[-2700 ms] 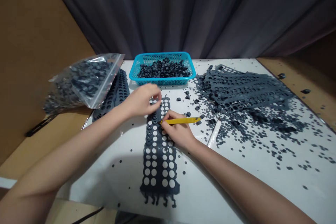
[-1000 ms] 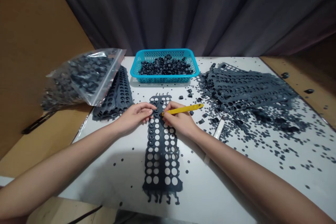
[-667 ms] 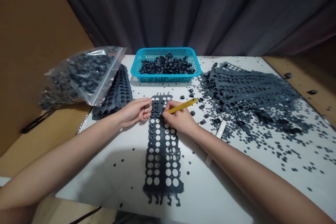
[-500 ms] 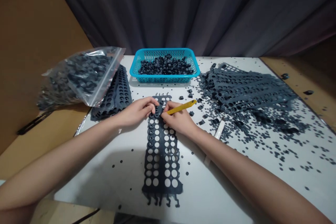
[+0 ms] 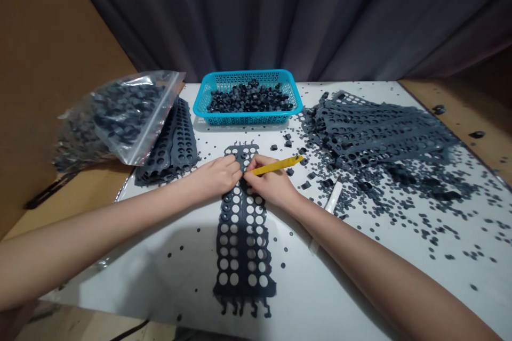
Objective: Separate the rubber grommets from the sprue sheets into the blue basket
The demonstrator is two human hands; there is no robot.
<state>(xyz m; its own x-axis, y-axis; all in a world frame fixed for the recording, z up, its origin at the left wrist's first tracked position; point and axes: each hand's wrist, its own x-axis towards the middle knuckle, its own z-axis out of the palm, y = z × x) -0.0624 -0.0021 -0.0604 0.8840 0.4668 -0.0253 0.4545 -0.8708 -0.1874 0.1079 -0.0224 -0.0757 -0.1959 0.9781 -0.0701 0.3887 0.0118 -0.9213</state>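
Note:
A dark rubber sheet with rows of round holes lies lengthwise on the white table before me. Some holes along its left side still hold small dark rings. My left hand is curled closed over the sheet's upper left edge, and its fingertips are hidden. Just beside it, my right hand grips a slim yellow tool like a pen, the pointed back end sticking out to the right. The tool's working tip is down at the sheet between both hands, too small to make out.
A blue basket of small dark parts stands behind the sheet. On the left, a clear zip bag of dark parts leans over more perforated sheets. Stacked sheets, scattered discs and a white-handled tool lie right.
My left hand has moved slightly right and its fingers have curled in more tightly over the sheet. My right hand keeps the yellow tool at nearly the same spot. The whole view shifted slightly.

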